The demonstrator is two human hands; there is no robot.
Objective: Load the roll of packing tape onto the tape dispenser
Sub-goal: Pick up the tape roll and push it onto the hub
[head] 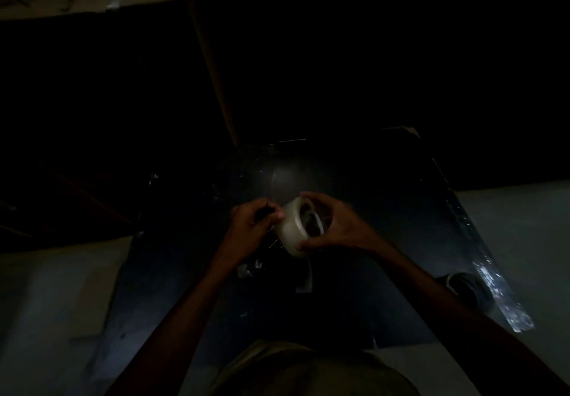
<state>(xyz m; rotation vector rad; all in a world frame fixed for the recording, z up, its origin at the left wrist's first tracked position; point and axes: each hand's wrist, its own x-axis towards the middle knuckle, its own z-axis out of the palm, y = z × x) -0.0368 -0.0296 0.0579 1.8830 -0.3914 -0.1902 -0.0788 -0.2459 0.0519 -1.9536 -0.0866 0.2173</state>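
Pale cloth [308, 368], seemingly the person's clothing, fills the bottom edge closest to the lens, and both bare forearms reach forward from either side of it. Very little light falls on the scene, so much of it is black. Ahead, the right hand [334, 226] is clamped on the roll of packing tape [294, 226]: its thumb presses the near edge of the roll and its fingers curl over the far rim, holding the roll tilted so that the dark core faces that hand's palm. Just left of the roll, the left hand [253, 224] has its fingertips pinched together against the roll's outer face; whether they grip a loose end of tape I cannot tell. Below both hands lies a dark sheet [191, 287] over a pale surface. Small shiny scraps [246, 269] lie on the sheet just nearer than the left hand. Well off to the right of the right hand, a crinkled clear strip [499, 290] glints along the sheet's edge.
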